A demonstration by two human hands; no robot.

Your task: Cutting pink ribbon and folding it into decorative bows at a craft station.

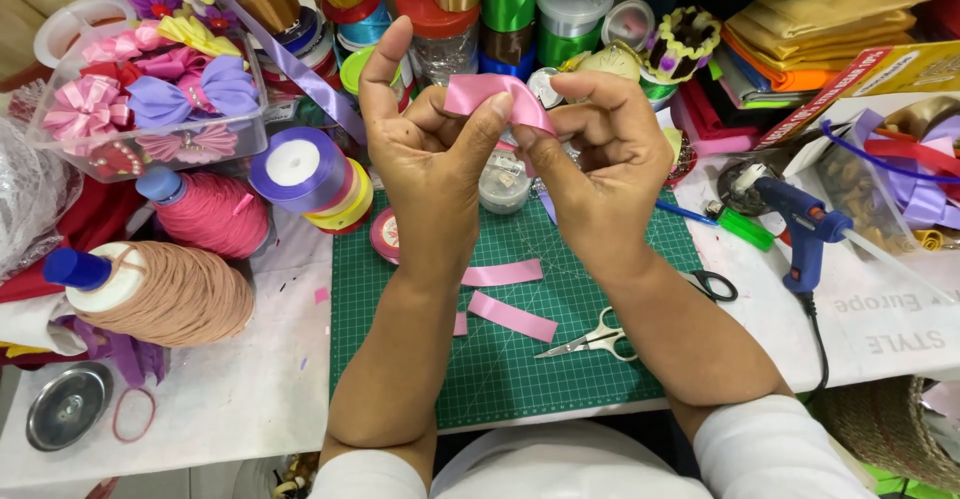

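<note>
The green cutting mat (560, 359) sits square in front of the person, its near edge running along the table's (230, 399) front edge, and it keeps the only open working room: bare green grid shows below and between the forearms, while the far edge is walled off by stacked ribbon spools (510, 4) and the left edge by a purple ribbon roll (297, 164) lying on yellow and red rolls. Left of the mat lie 2 thread cones (170, 294) on white table. To the right a blue glue gun (800, 229) stands near the mat's corner, and small scissors (600, 337) rest on the mat just beside the right forearm. 2 cut pink strips (510, 294) lie flat on the mat between the arms, the lower one slanted. A clear box of finished bows (150, 99) stands at the far left. Both hands are raised above the mat's far half, close together. The pink ribbon piece (495, 94) arches between them, bent into a loop; the left hand (425, 159) pinches its left end with thumb and bent fingers, index finger pointing up, and the right hand (600, 154) closes its fingertips on the right end. How the ends meet under the fingers is probably hidden.
</note>
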